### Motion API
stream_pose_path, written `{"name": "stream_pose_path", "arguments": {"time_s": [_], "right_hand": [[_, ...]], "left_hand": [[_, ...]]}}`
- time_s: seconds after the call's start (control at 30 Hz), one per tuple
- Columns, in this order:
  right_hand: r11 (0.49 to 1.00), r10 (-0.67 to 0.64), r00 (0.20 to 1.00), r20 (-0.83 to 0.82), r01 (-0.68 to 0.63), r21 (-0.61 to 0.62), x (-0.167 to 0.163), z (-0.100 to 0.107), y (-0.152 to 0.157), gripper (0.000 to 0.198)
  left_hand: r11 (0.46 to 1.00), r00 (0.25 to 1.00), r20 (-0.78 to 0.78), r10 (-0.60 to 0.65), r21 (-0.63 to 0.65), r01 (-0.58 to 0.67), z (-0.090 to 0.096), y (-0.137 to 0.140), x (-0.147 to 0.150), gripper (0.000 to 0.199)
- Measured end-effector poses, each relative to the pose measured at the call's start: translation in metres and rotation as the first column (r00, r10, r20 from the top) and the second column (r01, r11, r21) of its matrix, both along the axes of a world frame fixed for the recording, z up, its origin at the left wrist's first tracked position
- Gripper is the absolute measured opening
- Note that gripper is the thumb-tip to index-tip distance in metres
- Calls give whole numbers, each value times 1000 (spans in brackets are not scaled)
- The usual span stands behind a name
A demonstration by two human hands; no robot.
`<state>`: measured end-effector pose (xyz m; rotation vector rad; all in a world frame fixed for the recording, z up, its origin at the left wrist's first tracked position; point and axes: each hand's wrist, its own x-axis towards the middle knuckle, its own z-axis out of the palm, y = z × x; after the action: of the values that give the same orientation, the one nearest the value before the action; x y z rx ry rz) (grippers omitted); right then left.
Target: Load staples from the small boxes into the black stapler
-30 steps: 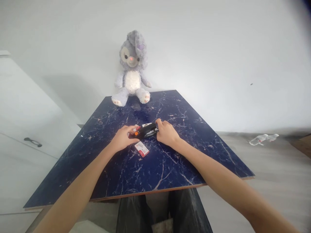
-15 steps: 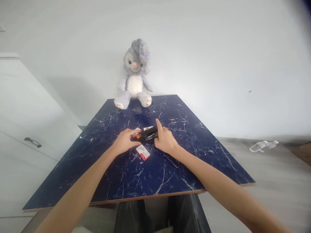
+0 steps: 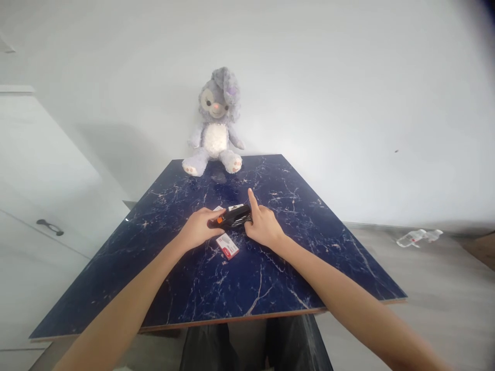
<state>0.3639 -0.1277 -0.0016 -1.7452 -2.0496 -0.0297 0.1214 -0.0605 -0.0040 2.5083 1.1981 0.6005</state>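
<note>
A black stapler (image 3: 236,216) with an orange part lies between my hands over the middle of the table. My left hand (image 3: 198,226) grips its left end, thumb and fingers on either side. At the other end, my right hand (image 3: 264,225) has curled fingers against the stapler, while its index finger points up and away. Close below the stapler rests a small red-and-white box (image 3: 228,246) with print on it. Behind the stapler, a second small pale box (image 3: 235,207) shows only in part. Another whitish edge is partly covered by my left thumb.
The dark blue marble-patterned table (image 3: 255,283) stands against a white wall. A grey plush rabbit (image 3: 215,139) sits at its far edge. To the left is a white cabinet (image 3: 46,180) with a dark handle. Clear plastic bottles (image 3: 417,237) lie on the floor at right.
The view has tilted up slightly, so the scene sits a little lower. Both hands keep their hold on the stapler, which has barely shifted.
</note>
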Motion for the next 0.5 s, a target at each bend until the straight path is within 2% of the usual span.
{"name": "stream_pose_path", "arguments": {"time_s": [0.33, 0.5], "right_hand": [[999, 26, 993, -119, -21, 37, 6, -7, 5, 89], [998, 56, 981, -188, -54, 14, 9, -5, 4, 76]], "left_hand": [[999, 999, -4, 41, -18, -41, 4, -4, 4, 63], [999, 999, 6, 38, -15, -38, 2, -4, 5, 64]]}}
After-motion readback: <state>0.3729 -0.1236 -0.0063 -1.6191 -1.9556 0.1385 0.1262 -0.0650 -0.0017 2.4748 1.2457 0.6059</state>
